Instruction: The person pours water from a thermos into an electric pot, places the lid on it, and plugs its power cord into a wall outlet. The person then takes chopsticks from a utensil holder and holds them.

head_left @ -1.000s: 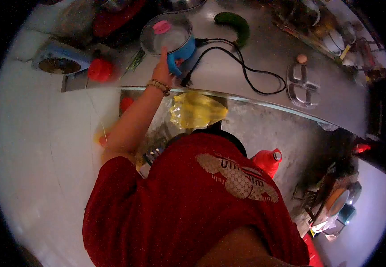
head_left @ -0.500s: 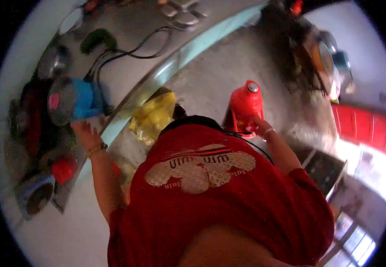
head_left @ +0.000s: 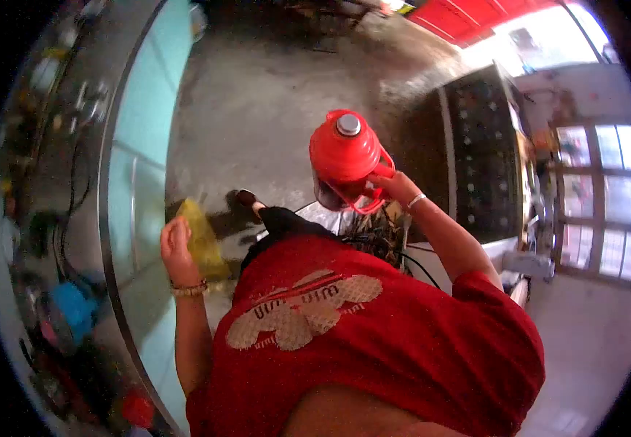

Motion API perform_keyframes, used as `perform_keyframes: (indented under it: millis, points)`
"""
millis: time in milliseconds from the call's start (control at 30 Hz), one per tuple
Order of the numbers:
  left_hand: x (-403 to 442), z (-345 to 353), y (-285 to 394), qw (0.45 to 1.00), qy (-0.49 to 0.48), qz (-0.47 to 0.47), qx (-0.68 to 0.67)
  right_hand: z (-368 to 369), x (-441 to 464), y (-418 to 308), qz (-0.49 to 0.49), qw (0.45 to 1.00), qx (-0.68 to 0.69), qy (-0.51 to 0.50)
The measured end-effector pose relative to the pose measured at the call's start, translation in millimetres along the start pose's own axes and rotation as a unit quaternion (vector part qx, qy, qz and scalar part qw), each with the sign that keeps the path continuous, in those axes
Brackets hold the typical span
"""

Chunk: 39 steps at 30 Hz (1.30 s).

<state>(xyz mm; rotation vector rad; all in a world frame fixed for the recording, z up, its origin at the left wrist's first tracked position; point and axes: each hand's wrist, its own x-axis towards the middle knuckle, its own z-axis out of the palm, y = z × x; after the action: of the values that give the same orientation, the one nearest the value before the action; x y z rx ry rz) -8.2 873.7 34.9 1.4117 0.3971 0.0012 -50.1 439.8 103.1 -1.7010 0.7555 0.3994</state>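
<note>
My right hand (head_left: 397,188), with a white bracelet at its wrist, is wrapped round the handle of a red thermos (head_left: 344,151). The thermos hangs upright over the floor, its silver cap facing up. My left hand (head_left: 176,246), wearing a beaded bracelet, is raised beside the counter edge with its fingers curled in and nothing visible in them. Just behind that hand is a yellow plastic bag (head_left: 203,244). The blue pot (head_left: 75,309) is on the counter at the left, blurred.
A long counter (head_left: 104,218) with a pale green front runs down the left, with a red object (head_left: 137,408) near its lower end. At the right are a dark cabinet (head_left: 481,153) and a barred window (head_left: 598,197). Dry sticks (head_left: 377,237) lie below the thermos.
The view has swung to the right. My left hand has left the blue pot and its fingers have curled. My right hand, out of view at first, has lifted the red thermos by its handle.
</note>
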Motion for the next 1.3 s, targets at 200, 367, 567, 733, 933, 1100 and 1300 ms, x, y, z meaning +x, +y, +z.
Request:
perform_keyframes:
  millis: [200, 367, 567, 733, 933, 1100, 1300]
  points:
    - [9.8, 54.1, -2.1, 0.995, -0.06, -0.059, 0.055, -85.5, -39.8, 45.7, 0.048, 0.988, 0.096, 0.108]
    - [62.4, 150.9, -15.5, 0.973, -0.161, -0.053, 0.155, -140.7, 3.0, 116.9, 0.076, 0.963, 0.175, 0.191]
    - [68.7, 422.3, 3.6, 0.836, -0.489, 0.144, 0.202, -213.1, 50.7, 112.0, 0.081, 0.959, 0.119, 0.244]
    - [18.1, 659.9, -18.6, 0.71, -0.622, 0.247, 0.221, -291.8, 94.6, 110.4, 0.055, 0.961, -0.01, 0.272]
    - [-0.4, 805.3, -21.0, 0.637, -0.705, 0.187, 0.25, -361.1, 107.7, 66.4, 0.031, 0.942, 0.015, 0.333]
    - [-40.9, 898.8, 26.8, 0.569, -0.776, 0.224, 0.154, -400.8, 66.5, -5.3, 0.058, 0.883, 0.051, 0.463]
    - [-11.7, 1102.2, -30.4, 0.441, -0.831, 0.27, 0.205, -517.7, 204.6, 25.5, 0.075, 0.858, 0.075, 0.503]
